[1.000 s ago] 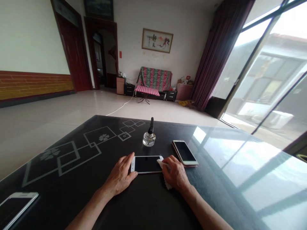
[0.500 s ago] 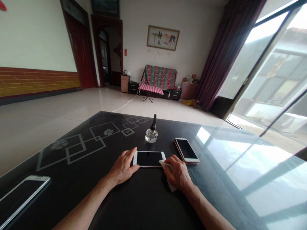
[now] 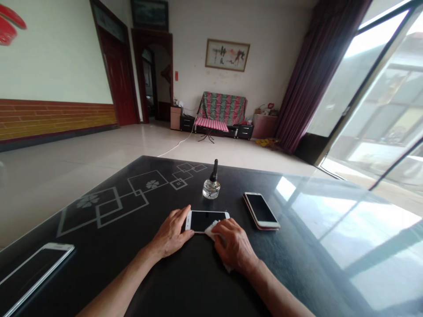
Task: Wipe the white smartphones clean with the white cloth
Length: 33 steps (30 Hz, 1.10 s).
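A white smartphone [image 3: 200,219] lies flat on the black table, its dark screen facing up. My left hand [image 3: 172,233] grips its left end, the thumb at the near corner and the fingers at the far corner. Pinched under the fingers of my right hand [image 3: 235,243] is a crumpled white tissue [image 3: 211,229], pressed on the screen's right half. Part of the tissue and the phone's near right corner are hidden by that hand. Just beyond the phone stands a clear glass bottle [image 3: 210,190] with a tall black cap.
A second white phone [image 3: 261,209] in a case lies to the right, and another phone [image 3: 36,273] lies at the far left. The black table [image 3: 172,286] carries a pattern of silver squares and flowers. Window light reflects on its right side.
My right hand has moved left with the tissue, from the phone's right end onto the screen. My left hand keeps its grip. The whole view has shifted slightly.
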Tool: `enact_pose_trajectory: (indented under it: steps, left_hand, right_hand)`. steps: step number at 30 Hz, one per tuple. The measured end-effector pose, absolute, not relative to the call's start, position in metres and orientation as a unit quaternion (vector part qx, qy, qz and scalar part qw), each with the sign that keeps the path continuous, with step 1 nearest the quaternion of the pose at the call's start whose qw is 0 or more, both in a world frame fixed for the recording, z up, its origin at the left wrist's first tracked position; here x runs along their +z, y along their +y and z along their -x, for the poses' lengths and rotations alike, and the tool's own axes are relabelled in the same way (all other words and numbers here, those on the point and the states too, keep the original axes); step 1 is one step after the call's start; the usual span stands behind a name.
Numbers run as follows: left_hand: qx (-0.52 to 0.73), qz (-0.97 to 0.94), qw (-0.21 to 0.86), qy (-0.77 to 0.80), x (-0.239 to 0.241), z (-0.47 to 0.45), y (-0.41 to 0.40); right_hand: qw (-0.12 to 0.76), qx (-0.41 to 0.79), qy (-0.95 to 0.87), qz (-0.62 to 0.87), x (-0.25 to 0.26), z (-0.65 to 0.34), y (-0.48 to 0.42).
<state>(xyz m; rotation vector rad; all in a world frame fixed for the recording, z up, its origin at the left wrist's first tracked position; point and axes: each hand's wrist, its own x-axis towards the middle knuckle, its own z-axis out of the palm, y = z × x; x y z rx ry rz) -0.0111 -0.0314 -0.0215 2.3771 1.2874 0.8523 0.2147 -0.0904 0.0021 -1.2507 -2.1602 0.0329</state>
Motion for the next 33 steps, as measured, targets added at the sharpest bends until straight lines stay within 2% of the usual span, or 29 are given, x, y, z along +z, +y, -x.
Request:
enact_pose_trajectory:
  steps: [5, 19, 26, 33]
  left_hand:
    - [0.288, -0.825, 0.160, 0.458, -0.021, 0.011, -0.032]
    - [0.263, -0.827, 0.189, 0.460, -0.009, 0.011, -0.038]
    - [0.291, -0.823, 0.202, 0.444, -0.012, 0.011, -0.037]
    - [0.294, -0.814, 0.231, 0.444, -0.009, 0.012, -0.037]
  right_hand:
    - [0.313, 0.022, -0.835, 0.452, 0.002, -0.211, -0.087]
    - [0.367, -0.026, -0.740, 0.562, -0.009, -0.245, -0.064]
    - [0.341, -0.040, -0.729, 0.592, -0.011, -0.246, -0.061]
    - [0.319, -0.054, -0.763, 0.560, -0.002, -0.222, -0.060]
